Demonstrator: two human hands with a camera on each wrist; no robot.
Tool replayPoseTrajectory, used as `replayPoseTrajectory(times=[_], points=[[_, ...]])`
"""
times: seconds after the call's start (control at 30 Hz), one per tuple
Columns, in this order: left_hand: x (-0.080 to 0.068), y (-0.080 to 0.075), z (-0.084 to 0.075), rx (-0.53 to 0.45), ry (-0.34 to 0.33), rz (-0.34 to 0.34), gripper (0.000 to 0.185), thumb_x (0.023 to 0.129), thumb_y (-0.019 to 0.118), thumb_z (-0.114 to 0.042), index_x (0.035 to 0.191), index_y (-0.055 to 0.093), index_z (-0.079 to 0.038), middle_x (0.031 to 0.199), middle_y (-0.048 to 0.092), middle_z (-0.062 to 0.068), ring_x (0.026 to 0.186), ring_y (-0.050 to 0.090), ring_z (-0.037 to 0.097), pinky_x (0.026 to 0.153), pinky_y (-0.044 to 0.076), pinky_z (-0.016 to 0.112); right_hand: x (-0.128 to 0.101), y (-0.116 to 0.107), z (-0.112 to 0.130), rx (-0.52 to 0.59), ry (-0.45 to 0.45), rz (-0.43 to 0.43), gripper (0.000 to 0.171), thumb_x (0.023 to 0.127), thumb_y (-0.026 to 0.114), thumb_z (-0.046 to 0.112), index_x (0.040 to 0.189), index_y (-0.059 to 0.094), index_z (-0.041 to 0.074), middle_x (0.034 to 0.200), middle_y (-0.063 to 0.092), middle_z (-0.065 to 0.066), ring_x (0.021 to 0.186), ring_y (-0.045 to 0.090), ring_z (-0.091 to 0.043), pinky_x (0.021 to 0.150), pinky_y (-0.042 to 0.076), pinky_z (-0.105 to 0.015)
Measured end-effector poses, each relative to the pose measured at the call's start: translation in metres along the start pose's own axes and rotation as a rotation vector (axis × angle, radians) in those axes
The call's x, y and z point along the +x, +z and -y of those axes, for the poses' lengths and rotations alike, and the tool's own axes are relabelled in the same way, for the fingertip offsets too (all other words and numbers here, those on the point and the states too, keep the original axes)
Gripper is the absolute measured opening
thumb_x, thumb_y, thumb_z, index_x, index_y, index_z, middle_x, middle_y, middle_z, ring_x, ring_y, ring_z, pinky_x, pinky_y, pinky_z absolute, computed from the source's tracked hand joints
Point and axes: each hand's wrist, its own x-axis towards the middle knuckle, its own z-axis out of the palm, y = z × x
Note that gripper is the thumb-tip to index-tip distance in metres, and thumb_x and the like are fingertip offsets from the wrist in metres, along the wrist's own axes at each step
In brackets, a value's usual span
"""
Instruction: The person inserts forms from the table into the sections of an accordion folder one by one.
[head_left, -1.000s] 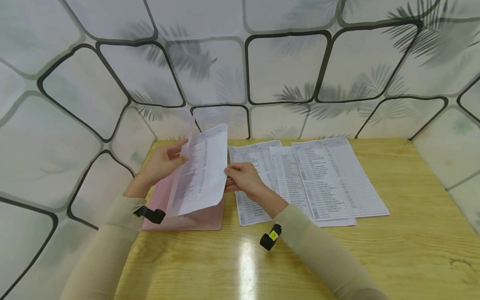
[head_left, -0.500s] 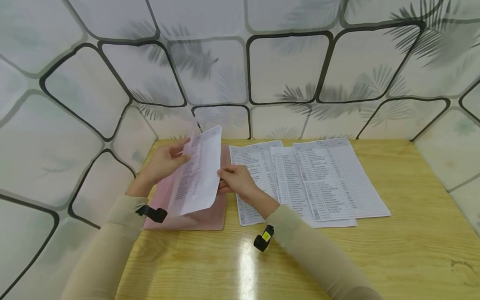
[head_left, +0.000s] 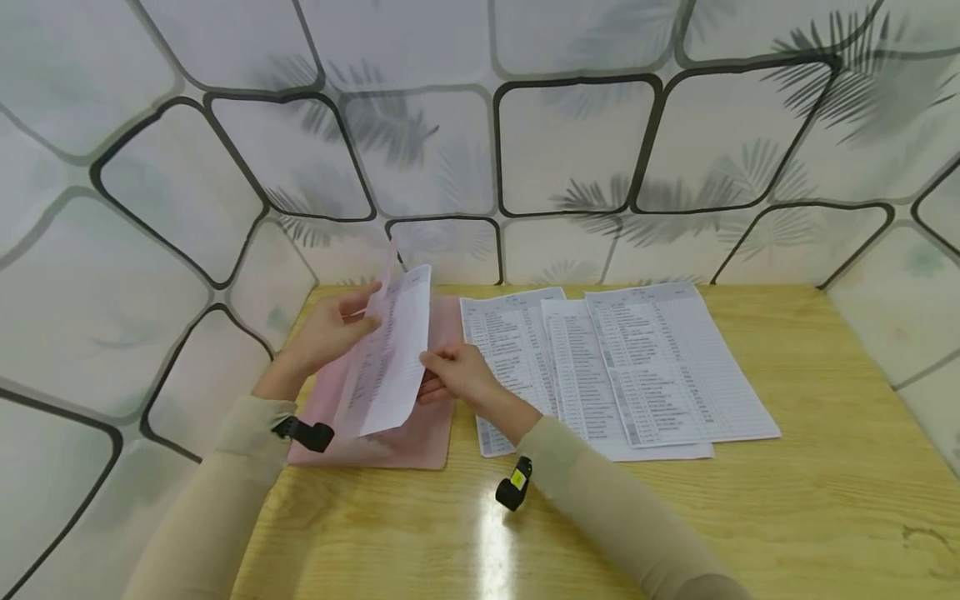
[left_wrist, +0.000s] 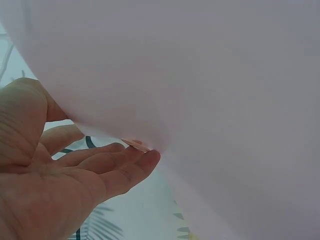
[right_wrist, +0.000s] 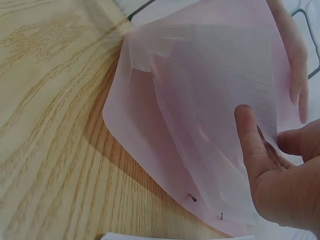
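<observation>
Wooden table (head_left: 750,500): both hands hold printed sheet (head_left: 390,358) upright, long axis vertical.

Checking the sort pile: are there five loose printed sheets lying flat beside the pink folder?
No, three overlapping printed sheets lie flat right of the pink folder.

We count one pink folder (head_left: 390,437) on the counter (head_left: 750,500), one sheet (head_left: 393,358) held up over it, and three printed sheets (head_left: 637,367) fanned out beside. Two hands, each with one wrist strap.
</observation>
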Motion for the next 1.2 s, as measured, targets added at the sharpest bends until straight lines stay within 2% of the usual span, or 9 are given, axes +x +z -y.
replayPoseTrajectory(times=[0.27,0.6,0.87,1.03,1.2], points=[[-0.001,0.002,-0.002,0.009,0.021,-0.015,0.058,0.102,0.061,-0.004,0.157,0.045,0.003,0.166,0.041,0.02,0.143,0.051,0.046,0.113,0.046,0.055,0.002,0.005,0.0,0.005,0.031,0.017,0.033,0.107,0.059,0.014,0.124,0.065,-0.014,0.078,0.074,-0.015,0.06,0.074,-0.017,0.068,0.066,-0.039],[-0.001,0.004,-0.002,0.041,0.036,-0.009,0.058,0.102,0.061,-0.004,0.157,0.044,0.003,0.166,0.04,0.022,0.144,0.05,0.049,0.114,0.046,0.058,0.005,0.009,0.003,-0.03,0.061,-0.002,0.03,0.106,0.06,0.013,0.119,0.067,-0.012,0.08,0.076,-0.018,0.06,0.073,-0.018,0.069,0.066,-0.039],[-0.001,0.004,0.0,0.038,0.022,-0.007,0.058,0.102,0.061,-0.005,0.158,0.044,0.002,0.166,0.04,0.022,0.143,0.05,0.05,0.113,0.047,0.059,0.009,0.014,0.004,-0.06,0.075,-0.019,0.025,0.104,0.061,0.011,0.114,0.069,-0.01,0.075,0.073,-0.014,0.059,0.072,-0.017,0.067,0.066,-0.037],[-0.002,0.004,-0.002,0.018,0.026,-0.011,0.058,0.102,0.061,-0.003,0.157,0.045,0.004,0.164,0.041,0.024,0.143,0.05,0.051,0.113,0.046,0.059,0.012,0.019,0.003,-0.06,0.075,-0.034,0.02,0.1,0.064,0.009,0.106,0.069,-0.009,0.068,0.071,-0.012,0.055,0.071,-0.017,0.064,0.066,-0.036],[-0.003,0.004,-0.004,0.021,0.028,-0.005,0.058,0.102,0.06,-0.003,0.157,0.044,0.004,0.166,0.04,0.023,0.144,0.048,0.052,0.113,0.046,0.059,0.013,0.024,0.003,-0.064,0.071,-0.044,0.01,0.097,0.067,0.005,0.092,0.067,-0.004,0.063,0.07,-0.01,0.052,0.07,-0.016,0.062,0.065,-0.036]])
